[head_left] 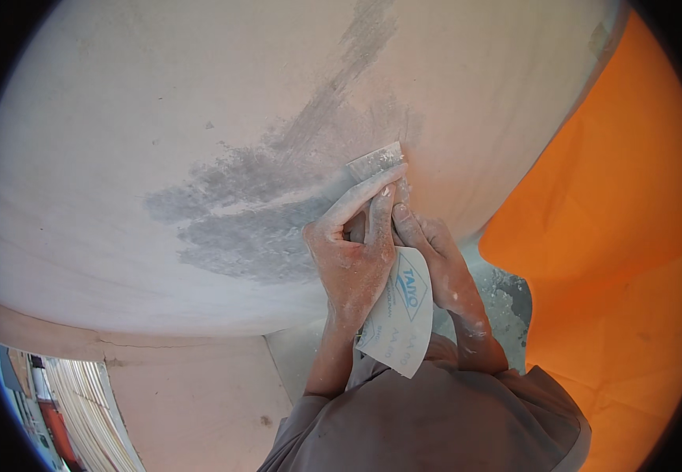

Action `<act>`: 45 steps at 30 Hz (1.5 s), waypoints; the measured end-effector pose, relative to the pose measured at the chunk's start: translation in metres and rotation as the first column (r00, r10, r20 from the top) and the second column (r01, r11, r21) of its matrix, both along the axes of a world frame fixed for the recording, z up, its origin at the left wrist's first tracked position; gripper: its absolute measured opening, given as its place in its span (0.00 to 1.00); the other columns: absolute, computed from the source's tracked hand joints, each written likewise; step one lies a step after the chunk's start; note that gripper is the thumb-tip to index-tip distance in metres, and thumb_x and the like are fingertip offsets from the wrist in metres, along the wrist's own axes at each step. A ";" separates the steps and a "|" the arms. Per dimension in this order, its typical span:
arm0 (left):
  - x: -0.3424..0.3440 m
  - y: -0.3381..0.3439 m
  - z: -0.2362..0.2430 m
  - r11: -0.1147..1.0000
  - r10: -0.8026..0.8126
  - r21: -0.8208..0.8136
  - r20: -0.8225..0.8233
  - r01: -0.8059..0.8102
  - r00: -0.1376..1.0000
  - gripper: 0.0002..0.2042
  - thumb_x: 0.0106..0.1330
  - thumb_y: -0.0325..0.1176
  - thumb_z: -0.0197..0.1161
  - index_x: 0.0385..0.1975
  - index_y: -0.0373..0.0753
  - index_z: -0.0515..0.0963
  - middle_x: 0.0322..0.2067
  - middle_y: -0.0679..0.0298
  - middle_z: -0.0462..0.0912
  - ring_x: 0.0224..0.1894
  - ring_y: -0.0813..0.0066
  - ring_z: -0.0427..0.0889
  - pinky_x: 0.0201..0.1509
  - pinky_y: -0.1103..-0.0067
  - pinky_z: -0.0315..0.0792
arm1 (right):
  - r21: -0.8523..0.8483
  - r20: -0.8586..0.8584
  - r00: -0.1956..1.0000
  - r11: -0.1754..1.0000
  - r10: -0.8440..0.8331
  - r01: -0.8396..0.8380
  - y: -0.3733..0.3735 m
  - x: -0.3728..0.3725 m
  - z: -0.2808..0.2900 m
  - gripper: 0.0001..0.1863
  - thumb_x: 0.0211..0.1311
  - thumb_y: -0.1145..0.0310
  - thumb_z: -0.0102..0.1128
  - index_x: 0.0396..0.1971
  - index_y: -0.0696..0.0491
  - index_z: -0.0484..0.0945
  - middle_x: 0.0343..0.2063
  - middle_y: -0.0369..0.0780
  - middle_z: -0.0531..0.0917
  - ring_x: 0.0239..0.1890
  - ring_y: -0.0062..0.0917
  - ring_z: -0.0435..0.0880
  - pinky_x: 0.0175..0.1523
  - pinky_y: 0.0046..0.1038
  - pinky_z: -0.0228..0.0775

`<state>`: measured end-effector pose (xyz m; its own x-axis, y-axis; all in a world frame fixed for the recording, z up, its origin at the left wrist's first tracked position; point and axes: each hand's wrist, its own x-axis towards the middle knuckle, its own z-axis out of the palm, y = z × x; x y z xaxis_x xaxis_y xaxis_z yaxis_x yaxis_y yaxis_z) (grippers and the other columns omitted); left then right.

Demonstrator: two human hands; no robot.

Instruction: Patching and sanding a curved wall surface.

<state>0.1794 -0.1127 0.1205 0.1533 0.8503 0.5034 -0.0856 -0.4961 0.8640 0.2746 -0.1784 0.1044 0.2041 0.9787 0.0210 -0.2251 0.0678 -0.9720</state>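
Both hands, dusted with white powder, are at a pale, wide surface [136, 94] marked by a grey, scuffed patch [254, 228]. My left hand [353, 244] is closed round a white sandpaper strip [394, 315] with blue print, index finger stretched along its top part. The strip's dusty upper end [374, 157] lies on the patch's right side, and its lower part hangs curled between my wrists. My right hand [435, 256] grips the same strip from the right, thumb up beside my left fingers. Whether anything is inside the strip is hidden.
An orange sheet [608, 220] hangs along the right side. A pinkish board [183, 393] is below the pale surface, with long pale strips [81, 401] at the lower left. A speckled grey area [506, 299] shows beside my right arm.
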 end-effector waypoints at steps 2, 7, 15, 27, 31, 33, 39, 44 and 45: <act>0.000 -0.002 0.004 0.999 -0.028 -0.044 0.051 0.030 0.998 0.10 0.70 0.22 0.65 0.48 0.37 0.88 0.39 0.63 0.92 0.38 0.85 0.84 0.44 0.83 0.77 | -0.021 -0.017 1.000 1.000 0.016 -0.016 0.002 0.001 0.010 0.28 0.84 0.49 0.42 0.37 0.60 0.80 0.26 0.32 0.80 0.29 0.14 0.73 0.36 0.23 0.69; 0.002 -0.001 -0.009 1.000 0.015 -0.001 0.025 -0.015 1.000 0.10 0.70 0.22 0.64 0.48 0.36 0.88 0.41 0.62 0.92 0.41 0.84 0.85 0.48 0.83 0.77 | -0.003 0.006 1.000 1.000 0.028 -0.028 0.005 0.006 -0.005 0.28 0.84 0.50 0.42 0.36 0.60 0.80 0.26 0.32 0.79 0.29 0.14 0.73 0.36 0.23 0.69; -0.002 0.000 -0.001 1.000 -0.020 -0.017 0.016 0.020 1.000 0.10 0.70 0.22 0.65 0.47 0.36 0.88 0.41 0.63 0.92 0.41 0.84 0.84 0.48 0.83 0.77 | -0.005 -0.004 1.000 1.000 0.007 -0.007 0.004 0.002 -0.001 0.28 0.84 0.50 0.42 0.32 0.58 0.78 0.23 0.30 0.76 0.27 0.12 0.70 0.32 0.22 0.64; -0.007 0.002 0.004 0.989 -0.109 -0.111 -0.073 0.101 0.991 0.10 0.71 0.24 0.65 0.48 0.35 0.88 0.34 0.67 0.90 0.33 0.89 0.79 0.36 0.87 0.73 | -0.017 0.027 0.998 0.999 -0.048 0.049 0.002 0.001 -0.016 0.28 0.84 0.49 0.41 0.30 0.56 0.77 0.20 0.29 0.74 0.23 0.10 0.67 0.28 0.20 0.60; -0.008 -0.005 0.025 0.973 -0.137 -0.189 -0.022 0.130 0.990 0.10 0.72 0.22 0.64 0.48 0.35 0.88 0.42 0.62 0.91 0.39 0.84 0.84 0.47 0.86 0.76 | -0.039 0.041 0.999 0.999 0.004 -0.002 -0.003 0.006 0.000 0.28 0.84 0.49 0.41 0.31 0.56 0.78 0.21 0.29 0.75 0.22 0.10 0.67 0.27 0.19 0.60; -0.008 -0.002 0.014 0.986 -0.119 -0.125 -0.079 0.109 0.990 0.10 0.72 0.23 0.63 0.48 0.35 0.88 0.43 0.62 0.91 0.41 0.84 0.84 0.48 0.86 0.76 | -0.109 0.028 0.999 0.994 0.017 -0.014 0.000 0.005 -0.004 0.28 0.83 0.48 0.41 0.31 0.55 0.78 0.21 0.29 0.75 0.21 0.10 0.67 0.25 0.19 0.59; -0.004 0.001 0.027 0.989 -0.093 -0.116 -0.050 0.087 0.994 0.10 0.71 0.24 0.65 0.48 0.35 0.88 0.37 0.65 0.90 0.35 0.89 0.80 0.39 0.86 0.75 | -0.007 -0.029 1.000 1.000 0.010 -0.011 0.007 0.004 -0.002 0.30 0.82 0.44 0.41 0.32 0.55 0.79 0.19 0.28 0.74 0.17 0.10 0.66 0.21 0.20 0.56; -0.002 -0.001 0.006 0.991 -0.099 -0.103 -0.086 0.090 0.991 0.10 0.72 0.25 0.65 0.48 0.36 0.88 0.41 0.63 0.91 0.40 0.84 0.85 0.47 0.84 0.78 | 0.027 0.023 0.997 0.997 -0.071 0.070 0.001 0.001 -0.021 0.30 0.82 0.45 0.41 0.33 0.56 0.80 0.23 0.30 0.78 0.25 0.12 0.74 0.30 0.19 0.66; -0.003 -0.001 0.006 0.993 -0.090 -0.083 -0.125 0.080 0.988 0.10 0.72 0.26 0.65 0.48 0.37 0.88 0.41 0.63 0.91 0.39 0.84 0.85 0.46 0.84 0.78 | 0.025 0.022 0.997 0.997 -0.068 0.067 0.002 0.001 -0.018 0.30 0.82 0.45 0.41 0.33 0.56 0.80 0.23 0.30 0.78 0.25 0.12 0.74 0.30 0.19 0.66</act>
